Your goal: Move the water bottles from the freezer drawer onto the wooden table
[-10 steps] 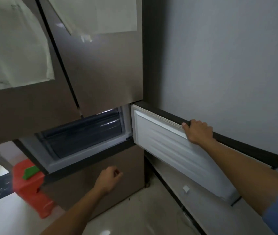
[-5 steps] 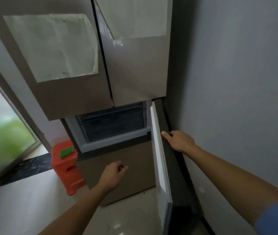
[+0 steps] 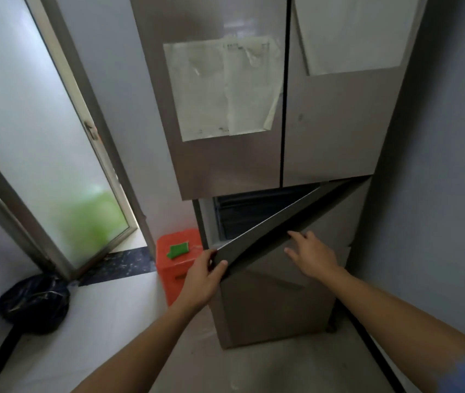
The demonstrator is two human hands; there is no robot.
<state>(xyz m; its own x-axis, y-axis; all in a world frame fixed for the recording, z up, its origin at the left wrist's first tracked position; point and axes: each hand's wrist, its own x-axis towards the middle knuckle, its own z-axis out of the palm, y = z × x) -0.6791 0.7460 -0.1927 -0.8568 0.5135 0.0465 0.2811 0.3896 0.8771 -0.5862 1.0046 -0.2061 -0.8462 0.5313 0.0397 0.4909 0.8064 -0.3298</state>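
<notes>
From the head camera, a tall steel-coloured fridge is filling the middle of the picture, with pale paper sheets sticking to its two upper doors. Below them, the lower freezer door is standing part-way ajar, its dark top edge running on a slant from lower left to upper right. The left hand is curling around the free corner of that door, thumb on the near face and fingers wrapping the far edge. The right hand is lying with fingers spread and loose against the door's outer face, near its upper edge, gripping nothing. Behind the door, the dark freezer drawer is showing through the gap; its contents are too dim to make out, so no water bottles are showing. An orange plastic stool is sitting just beside the fridge on the left, with a green scrap lying on top. A dark bag is slumping on the floor by a frosted glass door.
</notes>
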